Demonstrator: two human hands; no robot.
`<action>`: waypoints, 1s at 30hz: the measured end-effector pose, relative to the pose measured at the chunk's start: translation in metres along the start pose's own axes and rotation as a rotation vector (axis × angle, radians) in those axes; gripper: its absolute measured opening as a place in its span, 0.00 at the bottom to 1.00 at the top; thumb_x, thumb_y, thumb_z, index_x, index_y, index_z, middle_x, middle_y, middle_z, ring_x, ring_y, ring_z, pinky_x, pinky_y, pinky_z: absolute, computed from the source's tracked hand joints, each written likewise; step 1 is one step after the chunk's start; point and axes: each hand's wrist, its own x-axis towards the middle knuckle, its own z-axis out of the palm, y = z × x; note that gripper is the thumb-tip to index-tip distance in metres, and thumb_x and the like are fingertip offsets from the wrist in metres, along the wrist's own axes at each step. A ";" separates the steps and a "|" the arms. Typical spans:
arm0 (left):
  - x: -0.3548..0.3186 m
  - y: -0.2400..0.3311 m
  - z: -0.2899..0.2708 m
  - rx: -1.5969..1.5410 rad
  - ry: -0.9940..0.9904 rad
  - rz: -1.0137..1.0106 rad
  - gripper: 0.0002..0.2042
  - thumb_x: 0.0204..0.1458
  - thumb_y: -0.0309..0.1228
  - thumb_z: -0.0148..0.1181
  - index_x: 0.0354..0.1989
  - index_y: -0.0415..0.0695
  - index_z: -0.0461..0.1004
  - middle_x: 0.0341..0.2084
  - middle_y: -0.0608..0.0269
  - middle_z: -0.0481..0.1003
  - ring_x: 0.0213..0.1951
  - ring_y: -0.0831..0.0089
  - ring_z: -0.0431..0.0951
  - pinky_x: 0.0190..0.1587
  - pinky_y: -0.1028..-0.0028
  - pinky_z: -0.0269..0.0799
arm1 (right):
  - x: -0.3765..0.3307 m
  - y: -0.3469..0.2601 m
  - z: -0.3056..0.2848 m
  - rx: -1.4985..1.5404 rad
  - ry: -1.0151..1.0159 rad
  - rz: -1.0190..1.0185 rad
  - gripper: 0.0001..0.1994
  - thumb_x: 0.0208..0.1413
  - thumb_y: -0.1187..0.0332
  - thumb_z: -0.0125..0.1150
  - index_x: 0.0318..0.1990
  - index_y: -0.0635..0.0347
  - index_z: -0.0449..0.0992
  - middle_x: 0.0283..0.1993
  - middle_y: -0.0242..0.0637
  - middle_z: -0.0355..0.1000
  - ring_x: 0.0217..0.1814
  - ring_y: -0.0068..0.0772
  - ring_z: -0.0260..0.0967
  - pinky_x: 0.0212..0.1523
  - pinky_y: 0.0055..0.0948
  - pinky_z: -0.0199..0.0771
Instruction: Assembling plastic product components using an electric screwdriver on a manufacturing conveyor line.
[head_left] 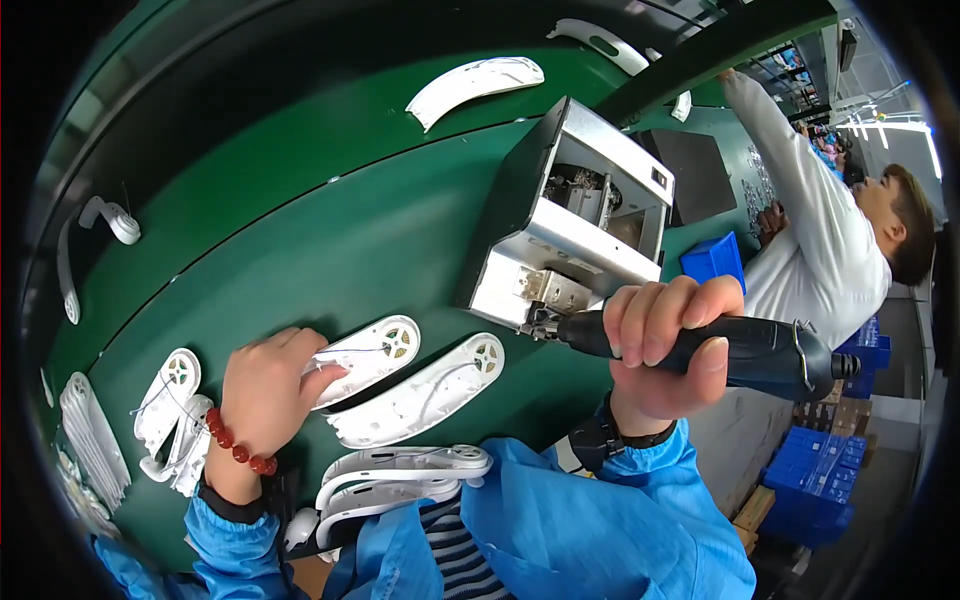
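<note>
My right hand (pixel 668 335) is wrapped round a black electric screwdriver (pixel 760 352) held nearly level. The driver's tip meets the front of a silver box-shaped screw feeder (pixel 585 245); whether a screw is on the tip is too small to tell. My left hand (pixel 268 380), a red bead bracelet at its wrist, grips the left end of a curved white plastic shell (pixel 372 350). This shell has a round yellowish grille at its far end and a thin blue wire. Just nearer to me lies a second white shell (pixel 425 398) of similar shape.
Stacked white shells (pixel 400 465) lie close to my body, others (pixel 168 390) left of my left hand. A white curved cover (pixel 478 85) rests on the far green strip. At right, a blue bin (pixel 713 260) stands near a co-worker in a white top (pixel 815 230).
</note>
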 end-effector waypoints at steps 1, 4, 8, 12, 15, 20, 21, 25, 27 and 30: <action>-0.001 -0.001 0.001 -0.009 0.005 0.007 0.14 0.46 0.40 0.66 0.33 0.42 0.75 0.27 0.55 0.77 0.29 0.53 0.77 0.31 0.60 0.71 | 0.000 0.001 0.001 -0.007 -0.004 0.007 0.17 0.59 0.57 0.63 0.42 0.56 0.63 0.24 0.34 0.67 0.20 0.28 0.63 0.24 0.32 0.66; -0.001 0.000 0.001 -0.027 -0.024 -0.020 0.13 0.48 0.40 0.66 0.32 0.42 0.75 0.26 0.54 0.77 0.29 0.52 0.77 0.31 0.60 0.72 | 0.002 0.001 0.010 -0.031 -0.022 0.032 0.17 0.59 0.57 0.63 0.42 0.56 0.63 0.23 0.33 0.66 0.20 0.27 0.62 0.24 0.31 0.65; 0.006 0.000 0.007 -0.054 -0.075 0.007 0.13 0.50 0.41 0.64 0.31 0.44 0.75 0.25 0.54 0.77 0.29 0.51 0.77 0.31 0.58 0.71 | -0.005 0.002 0.022 -0.056 -0.056 0.102 0.18 0.58 0.57 0.64 0.42 0.56 0.62 0.23 0.32 0.65 0.20 0.27 0.60 0.22 0.30 0.63; 0.010 -0.004 0.003 -0.066 -0.111 0.022 0.14 0.51 0.43 0.63 0.32 0.44 0.75 0.25 0.53 0.77 0.30 0.50 0.77 0.31 0.58 0.70 | -0.004 0.008 0.040 0.138 -0.176 -0.028 0.18 0.57 0.56 0.65 0.40 0.55 0.62 0.24 0.33 0.67 0.19 0.28 0.64 0.22 0.30 0.65; 0.016 -0.011 0.004 -0.088 -0.120 0.048 0.14 0.51 0.43 0.62 0.31 0.44 0.74 0.23 0.53 0.76 0.30 0.50 0.77 0.31 0.56 0.70 | -0.011 0.035 0.060 0.259 -0.185 -0.004 0.18 0.55 0.62 0.67 0.41 0.58 0.63 0.25 0.35 0.68 0.21 0.29 0.64 0.22 0.31 0.65; 0.011 -0.013 0.005 -0.093 -0.114 0.036 0.14 0.51 0.42 0.62 0.30 0.43 0.73 0.22 0.54 0.76 0.30 0.50 0.77 0.30 0.55 0.69 | -0.018 0.055 0.082 0.153 -0.191 0.200 0.19 0.58 0.54 0.63 0.41 0.55 0.62 0.25 0.32 0.67 0.22 0.30 0.64 0.26 0.32 0.66; 0.011 -0.013 0.004 -0.104 -0.104 0.046 0.14 0.51 0.42 0.63 0.30 0.43 0.73 0.22 0.54 0.76 0.30 0.50 0.77 0.31 0.55 0.69 | -0.018 0.056 0.083 0.153 -0.195 0.206 0.19 0.58 0.54 0.63 0.41 0.55 0.62 0.25 0.32 0.67 0.22 0.30 0.64 0.26 0.32 0.66; 0.013 -0.015 0.005 -0.127 -0.110 0.052 0.14 0.50 0.42 0.63 0.31 0.43 0.73 0.22 0.53 0.76 0.30 0.51 0.77 0.31 0.55 0.70 | -0.020 0.064 0.080 0.209 -0.157 0.247 0.17 0.57 0.59 0.64 0.41 0.57 0.62 0.25 0.36 0.68 0.23 0.30 0.64 0.28 0.33 0.66; 0.012 -0.017 0.004 -0.125 -0.112 0.048 0.14 0.50 0.42 0.64 0.32 0.43 0.74 0.23 0.54 0.76 0.30 0.51 0.77 0.30 0.56 0.69 | -0.019 0.065 0.079 0.284 -0.171 0.252 0.16 0.57 0.64 0.65 0.42 0.60 0.63 0.27 0.40 0.68 0.26 0.30 0.64 0.32 0.35 0.68; 0.011 -0.018 0.004 -0.119 -0.112 0.052 0.14 0.50 0.42 0.64 0.33 0.44 0.74 0.23 0.54 0.76 0.29 0.51 0.76 0.30 0.57 0.69 | -0.019 0.067 0.078 0.273 -0.167 0.269 0.16 0.57 0.64 0.65 0.42 0.60 0.63 0.27 0.39 0.68 0.27 0.30 0.64 0.32 0.35 0.68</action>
